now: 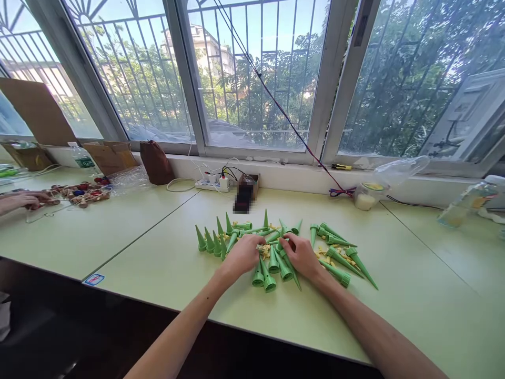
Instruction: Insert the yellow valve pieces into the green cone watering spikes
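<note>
Many green plastic cone-shaped spikes lie in a loose pile, with small yellow pieces (266,251) scattered among them. My left hand (245,253) is over the pile's middle, its fingers closed together at the yellow pieces; what they pinch is too small to make out. Just to the right, my right hand (302,253) has thumb and fingertips closed around a green spike (281,243), partly hidden by the fingers. Below both hands, several spikes (270,284) point their wide open ends toward me. A group of spikes (209,243) stands upright on the left, tips up.
More spikes (357,266) and yellow bits lie right of my hand. Behind are a small box (252,184), a power strip (209,184), and a jar (366,196) under the window. At far left, another person's hand (29,200) is beside brown beaded items (89,195).
</note>
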A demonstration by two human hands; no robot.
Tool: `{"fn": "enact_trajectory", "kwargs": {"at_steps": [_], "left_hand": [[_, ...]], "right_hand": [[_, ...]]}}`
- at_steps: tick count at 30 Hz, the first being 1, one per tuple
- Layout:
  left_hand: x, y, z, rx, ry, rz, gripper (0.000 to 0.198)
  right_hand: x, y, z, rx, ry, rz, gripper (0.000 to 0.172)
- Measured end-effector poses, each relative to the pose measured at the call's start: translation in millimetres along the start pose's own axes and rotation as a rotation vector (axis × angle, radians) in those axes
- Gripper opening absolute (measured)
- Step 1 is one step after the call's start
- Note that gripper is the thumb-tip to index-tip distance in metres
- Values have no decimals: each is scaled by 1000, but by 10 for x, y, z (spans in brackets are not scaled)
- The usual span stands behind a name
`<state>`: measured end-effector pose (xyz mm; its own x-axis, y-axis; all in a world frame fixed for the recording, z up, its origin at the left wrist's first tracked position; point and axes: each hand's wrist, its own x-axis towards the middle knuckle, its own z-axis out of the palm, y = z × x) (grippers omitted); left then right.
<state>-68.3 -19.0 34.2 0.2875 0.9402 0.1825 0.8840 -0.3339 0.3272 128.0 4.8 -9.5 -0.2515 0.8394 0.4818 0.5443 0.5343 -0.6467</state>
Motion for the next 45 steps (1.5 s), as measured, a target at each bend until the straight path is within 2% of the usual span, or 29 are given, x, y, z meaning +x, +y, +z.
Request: {"fn": "enact_trajectory", "kwargs": {"at_steps": [2,5,10,22,28,32,37,41,45], "left_hand": [[-26,-56,23,65,-49,-25,44],[-19,-97,37,104,-72,-65,39],[50,-108,6,128,-5,-75,25],[233,-165,36,193,74,-129,18],[242,-114,60,209,104,-146,21],[279,-48,61,193,103,-108,20],[503,-3,69,125,73,2,13],[645,-28,119,55,21,95,12],[630,-112,201,11,13,161,17]], "right_hand": [[-2,-2,-3,0,-2,6,34],[-1,-6,-7,-1,-4,12,35],[7,3,-3,0,-6,6,35],[13,8,-1,39,4,1,32],[18,16,-12,81,113,-20,36],[26,26,-57,71,223,-26,35],[43,37,-127,43,323,-18,34],[57,56,-162,7,376,-33,33],[83,100,-185,-39,402,-46,32]]}}
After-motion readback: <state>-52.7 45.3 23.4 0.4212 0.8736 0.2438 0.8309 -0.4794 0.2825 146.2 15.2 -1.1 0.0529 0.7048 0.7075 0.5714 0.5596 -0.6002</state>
